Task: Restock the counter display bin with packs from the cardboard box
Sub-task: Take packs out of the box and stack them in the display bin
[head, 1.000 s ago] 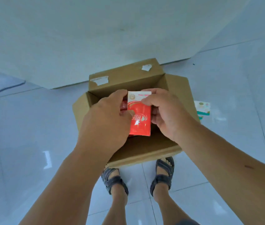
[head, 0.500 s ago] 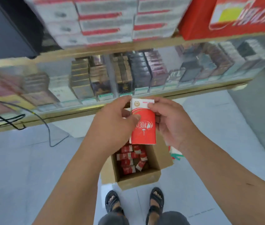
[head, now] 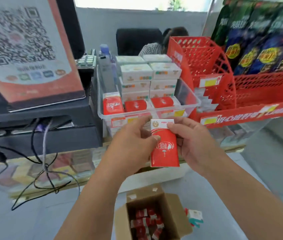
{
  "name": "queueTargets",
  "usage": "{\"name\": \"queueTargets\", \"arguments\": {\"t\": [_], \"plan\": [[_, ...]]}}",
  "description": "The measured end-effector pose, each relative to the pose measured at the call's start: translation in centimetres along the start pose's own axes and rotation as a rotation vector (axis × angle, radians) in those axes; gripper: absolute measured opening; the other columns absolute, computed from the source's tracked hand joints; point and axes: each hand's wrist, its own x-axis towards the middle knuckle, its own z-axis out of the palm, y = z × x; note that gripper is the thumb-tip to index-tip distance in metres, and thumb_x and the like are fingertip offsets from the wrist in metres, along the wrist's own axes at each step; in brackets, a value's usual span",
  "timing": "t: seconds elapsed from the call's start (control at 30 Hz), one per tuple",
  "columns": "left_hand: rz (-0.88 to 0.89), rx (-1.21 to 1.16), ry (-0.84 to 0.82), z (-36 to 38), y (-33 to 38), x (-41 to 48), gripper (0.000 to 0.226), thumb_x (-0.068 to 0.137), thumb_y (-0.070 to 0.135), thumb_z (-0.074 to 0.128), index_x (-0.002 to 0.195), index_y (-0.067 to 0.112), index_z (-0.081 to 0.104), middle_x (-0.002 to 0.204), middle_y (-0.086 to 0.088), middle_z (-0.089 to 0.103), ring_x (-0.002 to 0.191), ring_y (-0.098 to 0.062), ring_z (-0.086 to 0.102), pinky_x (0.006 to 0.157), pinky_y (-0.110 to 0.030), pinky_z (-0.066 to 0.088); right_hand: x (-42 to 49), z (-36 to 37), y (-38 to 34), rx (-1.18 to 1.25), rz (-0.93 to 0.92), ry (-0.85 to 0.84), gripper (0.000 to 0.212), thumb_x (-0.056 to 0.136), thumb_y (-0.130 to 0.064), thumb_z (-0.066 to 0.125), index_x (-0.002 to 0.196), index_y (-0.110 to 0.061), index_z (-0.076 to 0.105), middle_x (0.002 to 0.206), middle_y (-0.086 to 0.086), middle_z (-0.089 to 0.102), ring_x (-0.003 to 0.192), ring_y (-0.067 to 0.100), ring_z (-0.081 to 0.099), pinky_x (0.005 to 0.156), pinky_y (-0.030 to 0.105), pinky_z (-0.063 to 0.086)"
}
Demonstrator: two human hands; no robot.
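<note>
A: While the left hand (head: 133,144) and the right hand (head: 194,144) both pinch one red pack (head: 165,149), where is it?
B: It is upright in the air, just in front of the clear bin (head: 191,105).
A: And the box (head: 173,210)?
B: It stands open on the floor (head: 33,219), under the arms, with more packs (head: 144,220) inside.

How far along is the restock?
Done: three red packs sit at the front of the clear bin. In hand: left hand and right hand grip one more pack in front of the bin. Left: placing it, plus many spare packs in the cardboard box.
</note>
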Motion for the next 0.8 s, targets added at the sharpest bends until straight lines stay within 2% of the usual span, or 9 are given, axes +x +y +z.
{"name": "queueTargets", "arguments": {"t": [0.07,0.2,0.27,0.4,0.53,0.57,0.63,0.7,0.8], "plan": [[-0.008,-0.025,0.025,-0.9,1.6,0.2,0.049,0.090,0.024,0.067,0.131,0.045,0.049,0.105,0.007,0.071,0.089,-0.017,0.072,0.074,-0.043,0.060,0.2,0.3,-1.8,-0.037,-0.031,-0.014,0.015,0.092,-0.013,0.062,0.107,-0.015,0.065,0.083,0.004,0.074,0.065,0.012,0.069,0.054,0.026,0.054],[0.020,0.067,0.090,-2.4,4.3,0.4,0.045,0.093,0.018,0.063,0.130,0.041,0.053,0.101,0.005,0.071,0.081,-0.013,0.073,0.074,-0.042,0.061,1.5,-0.3,-4.6,-0.349,-0.096,-0.093,0.028,0.089,-0.028,0.068,0.116,-0.027,0.061,0.095,0.001,0.075,0.085,0.020,0.072,0.073,0.040,0.058],[0.019,0.151,0.117,-2.5,5.6,0.9,0.044,0.093,0.019,0.062,0.130,0.041,0.052,0.101,0.006,0.070,0.080,-0.012,0.072,0.075,-0.039,0.060,2.4,-0.4,-5.9,-0.402,-0.079,-0.195,0.025,0.090,-0.026,0.068,0.114,-0.026,0.064,0.096,0.004,0.075,0.082,0.020,0.070,0.067,0.036,0.055],[-0.020,0.116,0.229,-1.5,7.9,2.1,0.038,0.094,0.024,0.061,0.129,0.038,0.056,0.108,0.002,0.070,0.082,-0.014,0.073,0.081,-0.043,0.059,4.4,-0.5,-7.7,-0.240,-0.003,-0.313,0.020,0.091,-0.012,0.065,0.111,-0.010,0.067,0.085,0.011,0.071,0.066,0.016,0.064,0.054,0.027,0.055],[-0.068,-0.070,0.356,-0.5,9.7,3.7,0.028,0.093,0.020,0.063,0.121,0.024,0.062,0.104,-0.005,0.069,0.076,-0.012,0.072,0.065,-0.034,0.059,6.0,-1.4,-9.6,-0.102,0.030,-0.315,0.015,0.094,-0.008,0.061,0.109,-0.007,0.063,0.085,0.011,0.070,0.067,0.018,0.067,0.062,0.034,0.062],[-0.063,-0.086,0.393,-0.6,10.0,4.2,0.027,0.092,0.018,0.064,0.119,0.022,0.062,0.104,-0.006,0.069,0.077,-0.014,0.073,0.065,-0.034,0.059,6.3,-1.7,-10.0,-0.183,0.006,-0.332,0.018,0.094,-0.012,0.062,0.112,-0.010,0.062,0.089,0.010,0.070,0.071,0.019,0.067,0.067,0.037,0.062],[-0.048,-0.077,0.437,-0.8,10.6,4.8,0.027,0.092,0.019,0.064,0.119,0.022,0.062,0.105,-0.006,0.069,0.079,-0.016,0.073,0.068,-0.037,0.060,6.9,-2.4,-10.9,-0.617,-0.190,-0.344,0.039,0.091,-0.029,0.068,0.128,-0.024,0.056,0.112,-0.001,0.068,0.096,0.014,0.066,0.080,0.038,0.060],[-0.040,-0.025,0.415,-1.2,11.1,5.3,0.029,0.093,0.021,0.063,0.122,0.026,0.061,0.106,-0.005,0.068,0.082,-0.017,0.073,0.069,-0.037,0.060,7.3,-2.6,-11.9,-1.100,-0.491,-0.330,0.066,0.084,-0.043,0.072,0.143,-0.036,0.042,0.141,-0.012,0.049,0.128,0.009,0.046,0.101,0.037,0.047],[-0.036,0.041,0.331,-1.5,11.8,5.9,0.033,0.094,0.021,0.062,0.125,0.029,0.059,0.104,-0.002,0.067,0.084,-0.019,0.072,0.066,-0.034,0.060,7.5,-1.2,-12.9,-1.408,-0.824,-0.428,0.070,0.085,-0.040,0.069,0.147,-0.032,0.039,0.145,-0.013,0.045,0.135,0.012,0.031,0.112,0.038,0.030]]}}
